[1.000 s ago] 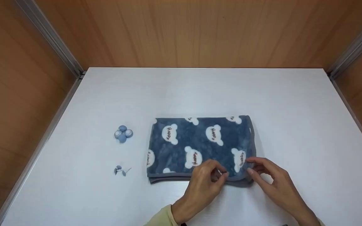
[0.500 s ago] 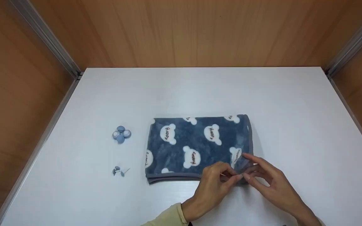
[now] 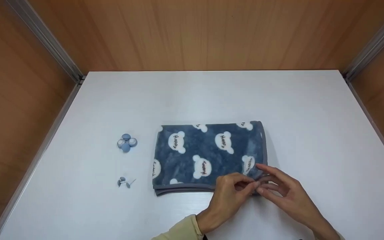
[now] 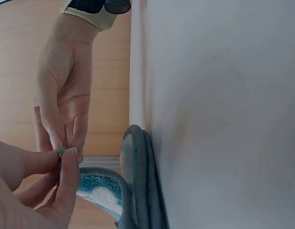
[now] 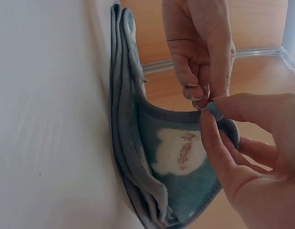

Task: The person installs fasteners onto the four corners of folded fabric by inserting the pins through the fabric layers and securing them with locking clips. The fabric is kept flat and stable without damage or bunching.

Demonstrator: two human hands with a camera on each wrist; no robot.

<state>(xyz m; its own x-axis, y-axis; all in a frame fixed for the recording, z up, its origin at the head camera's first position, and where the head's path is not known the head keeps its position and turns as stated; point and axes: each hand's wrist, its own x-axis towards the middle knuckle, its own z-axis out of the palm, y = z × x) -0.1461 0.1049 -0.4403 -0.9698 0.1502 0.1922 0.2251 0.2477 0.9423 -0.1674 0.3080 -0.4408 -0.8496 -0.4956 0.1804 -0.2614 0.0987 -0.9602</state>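
Note:
A folded blue fleece blanket (image 3: 208,151) with white bear heads and grey edging lies before both hands. Its near right corner (image 5: 183,143) is raised off the lower layers. My left hand (image 3: 230,196) meets my right hand (image 3: 283,195) fingertip to fingertip at that corner. Between them sits a small light-blue pin head (image 5: 215,110), pinched by the right thumb and index finger, with left fingertips right at it. In the left wrist view a thin shaft shows beside the blue head (image 4: 62,151). The fingers hide the rest of this pin.
Several blue and white round caps (image 3: 126,147) sit in a cluster left of the blanket. Below them lie loose blue-headed pins (image 3: 128,185) with bare shafts. Wood-grain panels (image 3: 195,36) wall in the white table (image 3: 208,96).
My left hand has moved right along the blanket's near edge, carrying the pin to the right fingertips. The blanket's near right corner has come up. My right hand has shifted slightly left.

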